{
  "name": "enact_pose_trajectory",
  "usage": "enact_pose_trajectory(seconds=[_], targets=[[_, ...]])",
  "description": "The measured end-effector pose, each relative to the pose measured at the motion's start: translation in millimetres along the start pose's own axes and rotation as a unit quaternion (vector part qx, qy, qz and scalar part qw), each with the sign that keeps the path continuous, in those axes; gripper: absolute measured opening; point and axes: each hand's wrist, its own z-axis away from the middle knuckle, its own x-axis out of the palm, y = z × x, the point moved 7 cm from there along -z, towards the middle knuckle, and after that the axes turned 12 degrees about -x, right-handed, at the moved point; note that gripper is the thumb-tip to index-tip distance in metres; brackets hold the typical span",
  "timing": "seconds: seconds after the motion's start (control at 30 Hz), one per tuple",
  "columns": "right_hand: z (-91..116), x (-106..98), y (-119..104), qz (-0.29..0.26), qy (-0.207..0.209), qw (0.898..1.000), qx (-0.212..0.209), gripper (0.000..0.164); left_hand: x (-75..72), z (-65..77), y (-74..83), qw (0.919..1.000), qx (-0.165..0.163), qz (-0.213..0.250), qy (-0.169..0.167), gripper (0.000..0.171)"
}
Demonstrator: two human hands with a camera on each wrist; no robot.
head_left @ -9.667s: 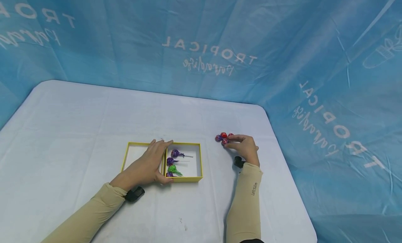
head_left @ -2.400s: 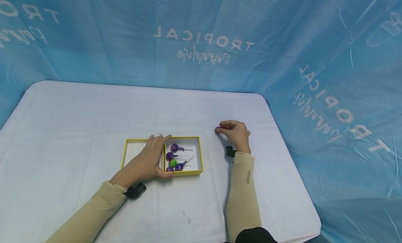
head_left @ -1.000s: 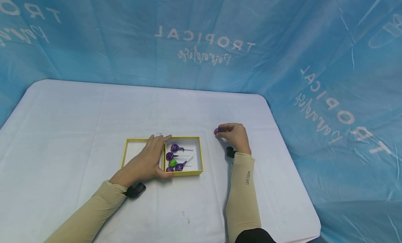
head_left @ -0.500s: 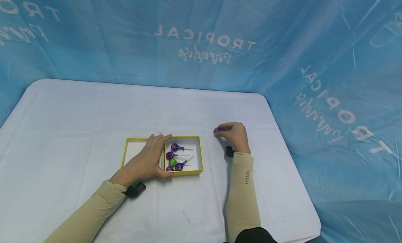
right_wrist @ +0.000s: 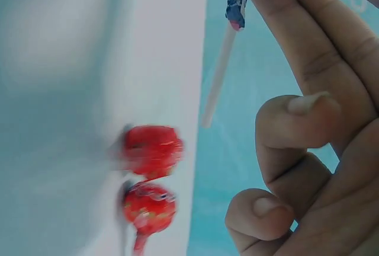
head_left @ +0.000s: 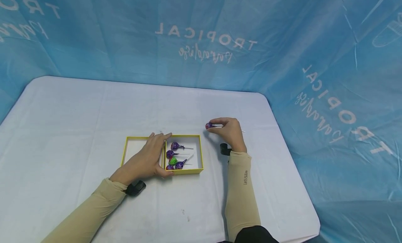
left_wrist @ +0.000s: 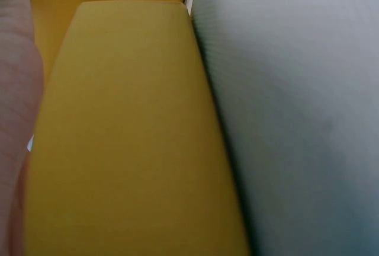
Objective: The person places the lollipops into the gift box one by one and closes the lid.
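Observation:
In the head view my right hand (head_left: pixel 230 133) pinches a purple-wrapped lollipop (head_left: pixel 208 125) between thumb and fingers, above the white tabletop. Its white stick (right_wrist: pixel 219 75) points down in the right wrist view, with the other fingers loosely bent. My left hand (head_left: pixel 147 159) spans a yellow-rimmed box (head_left: pixel 202 155), thumb at the near side and fingertips at the far side. Inside that box lie several purple lollipops (head_left: pixel 177 146) and a green one (head_left: pixel 173 161). A second yellow-edged box part (head_left: pixel 132 145), white inside, adjoins it on the left, partly under my left hand.
Two red lollipops (right_wrist: pixel 151 149) lie on the table in the right wrist view; my right hand mostly hides them in the head view. The white-covered table (head_left: pixel 103 107) meets a blue printed curtain (head_left: pixel 132 44) behind and on the right.
Since ten seconds ago, another purple lollipop has come into the box and the pile has shrunk. Within the last half second my right hand lifts a purple lollipop and moves left. My left hand stays.

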Motion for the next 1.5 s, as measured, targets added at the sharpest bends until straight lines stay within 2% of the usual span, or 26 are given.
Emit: enact_pose_trajectory(seconds=[0.23,0.4,0.53,0.7,0.9,1.0,1.2,1.5], targets=[[2,-3,-21,0.006,0.000,1.000,-0.018,0.026,-0.4,0.3,1.5,1.0000,0.002,-0.002,0.001,0.125],[6,-2,-39,0.035,-0.026,0.999,-0.024,0.022,-1.0,0.8,1.8,1.0000,0.005,0.001,0.007,0.126],[8,-1,-57,0.064,-0.052,0.995,-0.062,0.021,-0.5,0.5,0.5,1.0000,-0.001,0.002,0.001,0.128],[12,3,-76,0.060,-0.063,0.991,-0.101,0.021,0.3,-1.1,-1.2,1.0000,-0.005,0.001,-0.005,0.130],[16,19,-93,0.071,-0.099,0.982,-0.145,0.021,1.4,-2.0,-2.5,1.0000,-0.007,0.000,-0.005,0.130],[17,30,-99,0.066,-0.120,0.978,-0.156,0.021,1.3,-2.0,-2.0,1.0000,-0.007,0.000,-0.005,0.129],[19,47,-98,0.047,-0.144,0.977,-0.149,0.018,1.4,-1.8,-1.6,1.0000,0.003,-0.002,-0.001,0.128],[18,58,-100,0.048,-0.157,0.973,-0.165,0.019,0.4,-1.0,-1.0,1.0000,0.006,-0.001,-0.001,0.128]])
